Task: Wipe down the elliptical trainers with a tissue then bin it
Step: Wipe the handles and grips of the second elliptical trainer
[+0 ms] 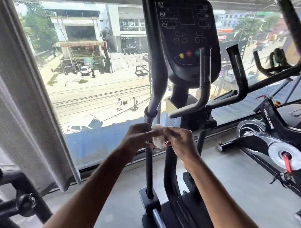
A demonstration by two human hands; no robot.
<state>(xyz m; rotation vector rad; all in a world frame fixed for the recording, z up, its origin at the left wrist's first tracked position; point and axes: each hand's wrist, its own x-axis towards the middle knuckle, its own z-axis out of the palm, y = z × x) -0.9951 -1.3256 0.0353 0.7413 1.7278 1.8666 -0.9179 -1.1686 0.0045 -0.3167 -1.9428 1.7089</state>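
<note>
A black elliptical trainer (186, 36) stands right in front of me, its console with coloured buttons at the top centre. Its left moving arm (152, 95) runs down to the footplate. A crumpled white tissue (157, 136) is held between both my hands in front of that arm. My left hand (138, 135) pinches the tissue's left side with curled fingers. My right hand (179, 141) grips its right side. The part of the arm behind my hands is hidden.
A large window (94, 71) looks onto a street behind the machine, with a grey blind (17, 100) hanging at the left. A black spin bike (276, 143) stands at the right. Part of another machine (3, 195) shows at the lower left. Grey floor lies around.
</note>
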